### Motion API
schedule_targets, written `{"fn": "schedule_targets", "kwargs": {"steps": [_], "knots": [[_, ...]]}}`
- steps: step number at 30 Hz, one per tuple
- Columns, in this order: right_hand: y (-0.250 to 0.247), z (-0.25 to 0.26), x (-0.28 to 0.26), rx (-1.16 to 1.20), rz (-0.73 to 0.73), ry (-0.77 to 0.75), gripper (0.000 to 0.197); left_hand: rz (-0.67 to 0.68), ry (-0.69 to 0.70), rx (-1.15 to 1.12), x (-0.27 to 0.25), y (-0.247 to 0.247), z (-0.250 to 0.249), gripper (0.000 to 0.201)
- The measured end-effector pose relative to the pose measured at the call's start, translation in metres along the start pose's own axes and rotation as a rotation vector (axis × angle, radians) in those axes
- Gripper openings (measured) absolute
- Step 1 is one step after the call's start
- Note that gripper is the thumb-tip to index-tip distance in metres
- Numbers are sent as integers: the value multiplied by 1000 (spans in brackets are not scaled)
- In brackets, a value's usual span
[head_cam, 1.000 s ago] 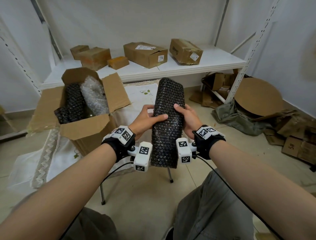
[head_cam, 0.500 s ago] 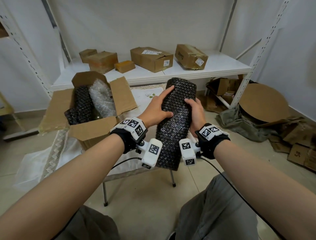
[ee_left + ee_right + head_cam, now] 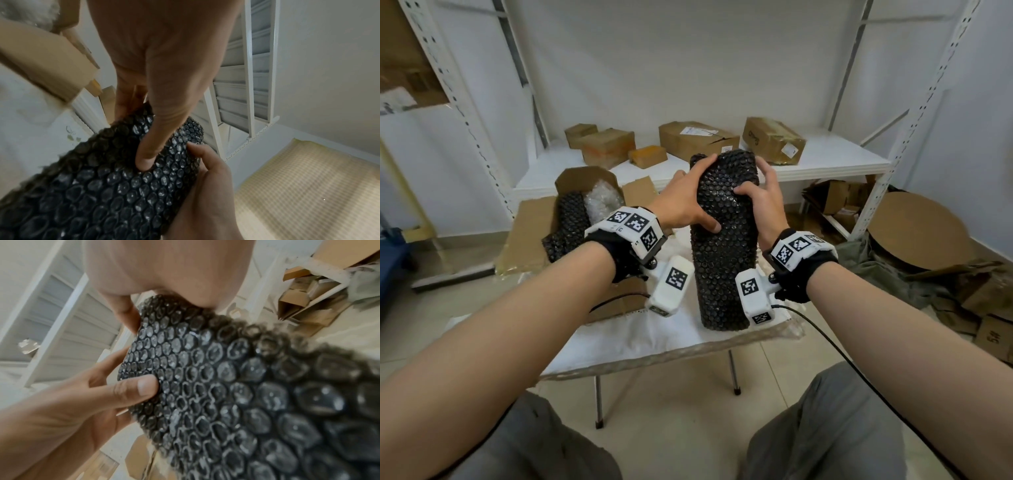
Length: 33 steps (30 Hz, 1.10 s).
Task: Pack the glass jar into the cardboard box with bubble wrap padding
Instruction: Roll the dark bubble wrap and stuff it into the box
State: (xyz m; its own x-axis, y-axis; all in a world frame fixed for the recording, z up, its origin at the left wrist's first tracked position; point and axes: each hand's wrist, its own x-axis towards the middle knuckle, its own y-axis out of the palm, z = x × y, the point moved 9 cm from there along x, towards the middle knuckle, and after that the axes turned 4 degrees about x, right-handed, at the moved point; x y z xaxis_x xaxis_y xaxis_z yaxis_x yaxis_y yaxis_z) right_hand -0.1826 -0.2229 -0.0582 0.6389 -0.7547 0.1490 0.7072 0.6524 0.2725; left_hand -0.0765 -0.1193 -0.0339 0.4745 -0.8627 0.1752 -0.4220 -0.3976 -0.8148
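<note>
A tall roll of black bubble wrap (image 3: 722, 260) stands upright over the white-clothed table (image 3: 626, 339); no glass jar shows in any view. My left hand (image 3: 697, 197) grips the roll's upper left side, thumb pressed into the front. My right hand (image 3: 755, 186) grips the upper right side. In the left wrist view my left thumb (image 3: 147, 160) dents the black wrap (image 3: 98, 191). In the right wrist view the same wrap (image 3: 236, 394) fills the frame. The open cardboard box (image 3: 530, 222) sits at the left, with black wrap (image 3: 571, 219) and clear wrap (image 3: 602, 200) inside.
A white shelf (image 3: 835, 164) behind the table carries several closed cardboard boxes (image 3: 697, 138). On the floor to the right lie flattened cartons, a round cardboard disc (image 3: 917, 226) and a grey cloth. The table's front edge is close to my knees.
Both hands have slid up to the roll's top end and carried it forward, from in front of the table to over it. My head view has tilted upward.
</note>
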Motion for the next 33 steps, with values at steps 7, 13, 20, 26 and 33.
{"fn": "schedule_targets", "kwargs": {"steps": [7,13,20,26,33], "knots": [[34,18,-12,-95,97,-111,76,44,-14,87,-12,-22,6,112],[34,24,-9,-94,45,-152,75,16,-34,130,-23,-35,11,100],[41,31,-7,-56,18,-182,78,-20,-10,119,-26,-41,14,90],[59,32,-5,-129,90,-144,61,-18,29,126,-27,-51,17,25],[81,34,-13,-240,227,-196,51,12,-101,38,-30,-62,37,38]]}}
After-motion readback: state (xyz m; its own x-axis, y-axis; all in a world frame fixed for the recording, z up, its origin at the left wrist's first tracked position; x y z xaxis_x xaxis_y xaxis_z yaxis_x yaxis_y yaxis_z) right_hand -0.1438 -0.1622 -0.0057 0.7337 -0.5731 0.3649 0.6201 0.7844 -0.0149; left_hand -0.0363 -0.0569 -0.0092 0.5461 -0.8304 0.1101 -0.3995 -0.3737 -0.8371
